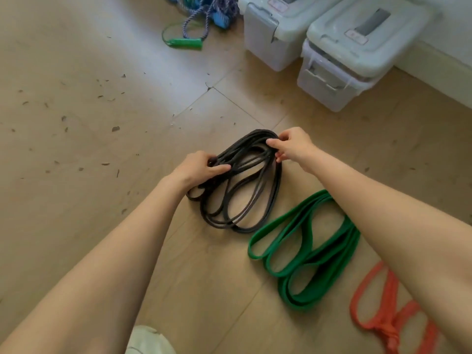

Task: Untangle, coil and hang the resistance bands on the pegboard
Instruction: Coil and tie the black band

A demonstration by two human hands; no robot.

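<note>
A bundle of thin black resistance bands (237, 195) lies in loose loops on the wooden floor at the centre. My left hand (201, 167) grips the bundle's left upper side, thumb over the strands. My right hand (291, 146) pinches the top right of the same loops. To the right lies a wide green band (301, 251), folded into several loops. An orange band (383, 315), knotted near its lower end, lies at the bottom right. No pegboard is in view.
Two lidded translucent storage bins (268, 34) (357, 54) stand at the back right against a wall. A pile of ropes with green and blue handles (194, 24) lies at the top centre. Small debris (76, 118) dots the floor on the left. Pale fabric (148, 341) shows at the bottom edge.
</note>
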